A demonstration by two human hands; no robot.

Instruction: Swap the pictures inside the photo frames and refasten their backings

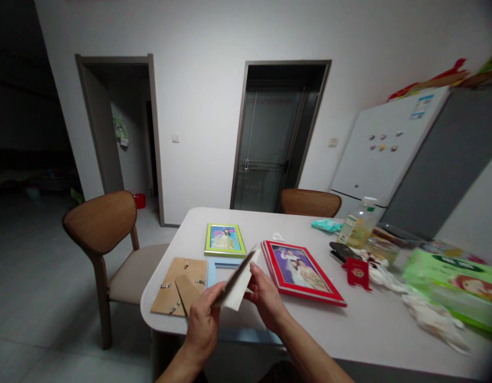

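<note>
We have the thin sheets (238,292) up off the counter (310,332), tilted above the blue frame (220,262), one end with each hand. The left hand (204,322) pinches the near left end between thumb and fingers; the fingers of the right hand (265,298) close on the opposite edge, though blur hides how firmly. We judge the sheets light and fairly bendy, likely to crease if squeezed or twisted, and the printed side, if glossy, could slip or smudge. We'd best take them by opposite edges, with a light, even pinch, keeping fingertips off the flat faces. The brown backing board (166,271), lying beside the blue frame, looks stiffer; we'd grip it by its outer edges, clear of the small metal clips (200,281), which could scratch or snag.
</note>
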